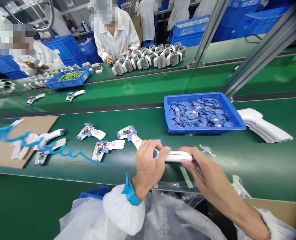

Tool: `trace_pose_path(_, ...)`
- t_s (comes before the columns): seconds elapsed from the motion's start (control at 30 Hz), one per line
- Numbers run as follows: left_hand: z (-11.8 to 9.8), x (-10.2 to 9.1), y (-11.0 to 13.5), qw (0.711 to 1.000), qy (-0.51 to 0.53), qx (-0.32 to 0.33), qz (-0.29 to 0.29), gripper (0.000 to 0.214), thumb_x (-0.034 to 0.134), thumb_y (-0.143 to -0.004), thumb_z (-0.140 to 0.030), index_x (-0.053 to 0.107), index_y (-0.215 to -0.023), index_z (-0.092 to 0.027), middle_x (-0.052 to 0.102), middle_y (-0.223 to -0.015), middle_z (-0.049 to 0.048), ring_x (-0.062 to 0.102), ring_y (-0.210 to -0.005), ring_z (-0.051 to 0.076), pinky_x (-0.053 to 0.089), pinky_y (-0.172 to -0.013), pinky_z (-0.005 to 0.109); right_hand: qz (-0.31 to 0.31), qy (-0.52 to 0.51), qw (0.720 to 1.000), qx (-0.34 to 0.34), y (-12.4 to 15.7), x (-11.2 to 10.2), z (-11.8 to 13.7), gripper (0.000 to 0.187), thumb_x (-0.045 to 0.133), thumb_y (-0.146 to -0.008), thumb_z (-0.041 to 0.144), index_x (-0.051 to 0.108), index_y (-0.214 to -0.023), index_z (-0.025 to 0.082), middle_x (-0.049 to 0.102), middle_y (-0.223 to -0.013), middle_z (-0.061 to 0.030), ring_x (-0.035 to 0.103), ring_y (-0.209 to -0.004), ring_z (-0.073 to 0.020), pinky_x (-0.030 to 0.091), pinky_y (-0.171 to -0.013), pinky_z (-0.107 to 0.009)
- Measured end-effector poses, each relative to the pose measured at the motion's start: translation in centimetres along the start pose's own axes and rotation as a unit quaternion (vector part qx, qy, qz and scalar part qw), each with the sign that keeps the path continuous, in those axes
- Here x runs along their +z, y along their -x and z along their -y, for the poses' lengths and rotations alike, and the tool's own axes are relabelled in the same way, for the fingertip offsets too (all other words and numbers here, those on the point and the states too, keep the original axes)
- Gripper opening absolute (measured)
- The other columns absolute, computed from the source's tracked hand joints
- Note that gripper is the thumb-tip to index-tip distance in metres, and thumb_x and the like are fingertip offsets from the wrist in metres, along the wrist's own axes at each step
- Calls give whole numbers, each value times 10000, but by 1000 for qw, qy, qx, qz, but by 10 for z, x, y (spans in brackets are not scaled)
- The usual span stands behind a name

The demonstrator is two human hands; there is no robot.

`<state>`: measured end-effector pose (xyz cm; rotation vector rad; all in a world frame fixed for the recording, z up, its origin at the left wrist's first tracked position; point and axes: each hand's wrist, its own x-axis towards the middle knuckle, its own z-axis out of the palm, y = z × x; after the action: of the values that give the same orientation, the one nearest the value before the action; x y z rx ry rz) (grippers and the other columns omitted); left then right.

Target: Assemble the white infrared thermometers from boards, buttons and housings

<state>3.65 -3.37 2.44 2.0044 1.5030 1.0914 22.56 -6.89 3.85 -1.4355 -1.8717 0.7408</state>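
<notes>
Both my hands hold one white thermometer housing (pixel 177 156) just above the green belt's near edge. My left hand (pixel 149 165) grips its left end, where a blue part shows, with fingers curled round it. My right hand (pixel 200 166) pinches the right end between thumb and fingers. A blue wrist strap (pixel 130 193) with a coiled blue cord (pixel 50 146) sits on my left wrist. Several open half-housings with circuit boards (pixel 107 146) lie on the belt to the left of my hands.
A blue tray (pixel 234 115) of small blue boards stands behind my hands. Stacked white shells (pixel 265 128) lie to its right. A cardboard sheet (pixel 35 125) with more shells lies at the left. Clear plastic bags (pixel 168 213) sit below. Workers in white coats (pixel 116 35) face me.
</notes>
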Motion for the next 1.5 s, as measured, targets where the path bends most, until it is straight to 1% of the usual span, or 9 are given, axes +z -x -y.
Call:
trace_pose_path(0.13,13,19,-5,990,-100,-29,-94,512,576,-1002,-393,415,-549,-219,514,-537,9,455,-566,162,324,-605,317,-54,44,997,-28,12,29,1,214,455,-1068,371,586,-1135,216,730,-913,-48,672,-676,-168,504,-597,-269)
trace_pose_path(0.37,9,8,-16,998,-8,-67,19,438,578,-984,-454,541,-630,-200,587,-601,8,541,-600,156,385,-645,300,-45,-68,985,152,22,30,1,384,501,-1006,575,615,-1075,216,649,-698,-4,536,-523,-157,412,-506,-276)
trace_pose_path(0.47,8,1,6,988,137,-61,21,384,554,-998,-548,675,-927,-191,739,-1014,86,676,-888,201,502,-823,337,24,-243,919,310,26,16,-5,448,516,-970,647,615,-964,210,571,-587,20,492,-492,-149,372,-487,-270)
trace_pose_path(0.57,10,12,16,962,238,-102,-82,598,465,-1015,-636,538,-620,-193,687,-735,74,656,-696,186,536,-724,344,78,-319,856,398,27,11,-10,463,503,-961,659,556,-808,225,536,-544,24,444,-446,-138,312,-442,-262)
trace_pose_path(0.73,7,38,-9,858,375,-260,-235,713,336,-987,-770,299,-510,-242,343,-424,-39,445,-398,128,481,-501,306,59,-50,964,255,23,23,-13,464,509,-952,663,631,-937,215,664,-660,-34,553,-507,-180,369,-515,-293)
trace_pose_path(0.9,4,44,-21,908,315,-199,-193,678,339,-1008,-729,434,-571,-220,497,-538,-3,533,-540,135,491,-603,296,78,138,986,59,24,46,-4,428,357,-1074,453,665,-943,186,635,-599,-42,524,-435,-182,231,-479,-306)
trace_pose_path(1.13,8,49,-33,967,132,-194,-97,569,576,-986,-550,392,-571,-207,395,-538,-46,415,-544,100,414,-595,263,52,207,974,80,28,63,12,393,377,-1053,339,685,-952,116,665,-608,-108,589,-427,-234,186,-453,-313)
trace_pose_path(1.33,-17,13,-25,908,373,-108,160,624,921,-724,-373,511,-1166,-213,690,-1010,37,636,-864,154,518,-770,264,65,-68,984,151,38,29,-11,444,457,-1032,554,693,-1138,193,652,-645,-5,567,-531,-186,399,-488,-283)
trace_pose_path(1.5,-21,-6,-16,895,403,-104,159,647,952,-689,-322,541,-1175,-204,680,-1114,82,640,-961,182,526,-860,291,7,-30,987,159,36,20,-8,464,568,-952,608,754,-1125,220,684,-682,3,577,-562,-185,471,-530,-285)
